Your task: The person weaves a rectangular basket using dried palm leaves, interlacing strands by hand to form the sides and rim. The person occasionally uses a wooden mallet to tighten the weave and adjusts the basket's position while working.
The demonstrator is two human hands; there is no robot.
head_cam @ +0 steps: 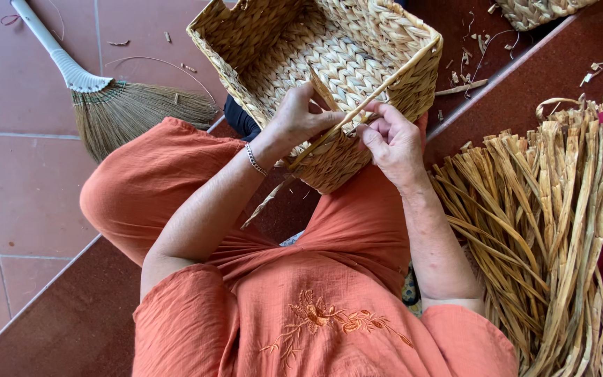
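Tiled floor, reddish; step edge runs diagonally under the seated person. Basket point(329, 63) rests on the lap, tilted, opening toward the camera, long axis running up-left to down-right. Left hand point(294, 119) is closed, pinching a flat strand point(364, 105) at the near rim; strand runs lower-left to upper-right. Right hand point(392, 139) is curled shut on the same strand just beside it. Risk: dry strand could crack or slip under a sharp bend. Loose fibre bundle point(539, 230) lies right; broom point(106, 105) lies left.
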